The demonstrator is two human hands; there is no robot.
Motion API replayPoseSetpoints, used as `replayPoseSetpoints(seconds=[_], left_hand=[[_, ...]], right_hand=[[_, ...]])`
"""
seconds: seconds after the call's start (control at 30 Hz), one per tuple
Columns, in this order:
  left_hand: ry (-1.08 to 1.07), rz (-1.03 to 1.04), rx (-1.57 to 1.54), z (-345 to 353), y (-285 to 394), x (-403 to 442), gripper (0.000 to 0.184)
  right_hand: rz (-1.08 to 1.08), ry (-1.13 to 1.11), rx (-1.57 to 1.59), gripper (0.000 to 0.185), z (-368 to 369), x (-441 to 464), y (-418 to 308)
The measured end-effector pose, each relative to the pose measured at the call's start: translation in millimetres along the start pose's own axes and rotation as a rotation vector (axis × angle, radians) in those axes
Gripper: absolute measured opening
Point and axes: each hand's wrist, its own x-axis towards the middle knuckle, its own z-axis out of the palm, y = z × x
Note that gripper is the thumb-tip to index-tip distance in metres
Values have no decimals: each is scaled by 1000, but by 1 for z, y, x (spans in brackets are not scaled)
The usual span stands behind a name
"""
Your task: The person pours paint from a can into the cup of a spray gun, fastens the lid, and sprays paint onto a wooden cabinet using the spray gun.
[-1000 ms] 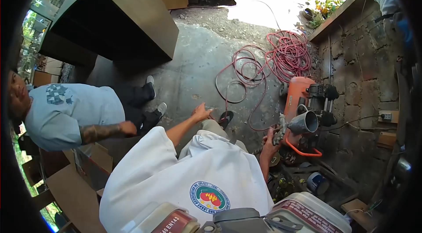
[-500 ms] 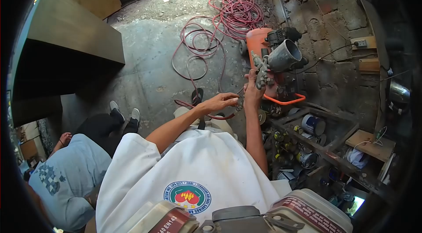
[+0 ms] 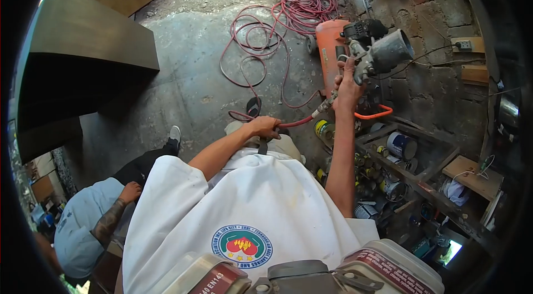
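My right hand (image 3: 348, 88) is closed round the handle of a spray gun (image 3: 363, 63), raised in front of me on the right. The gun's grey metal cup (image 3: 392, 51) tilts away to the right with its open mouth showing. A red air hose (image 3: 297, 123) runs from the fitting at the base of the handle across to my left. My left hand (image 3: 265, 127) is wrapped round that hose near my waist. The fingers of the left hand are partly tucked under.
An orange air compressor (image 3: 331, 44) stands behind the gun, beside a block wall. Coiled hose (image 3: 302, 0) covers the floor ahead. Paint cans (image 3: 401, 146) fill a wooden frame at right. A large panel-sided cabinet (image 3: 91, 33) stands left, near another person (image 3: 91, 222) sitting low.
My right hand has moved up and right with the spray gun. My left hand has left the gun's base and now grips the hose. The other person's arm has come forward.
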Motion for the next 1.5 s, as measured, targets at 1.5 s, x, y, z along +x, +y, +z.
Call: replayPoseSetpoints(seconds=[1.5], left_hand=[[709,-12,-1096,-81,154,-77,73]], right_hand=[[-166,-203,43,32,12,-88,72]])
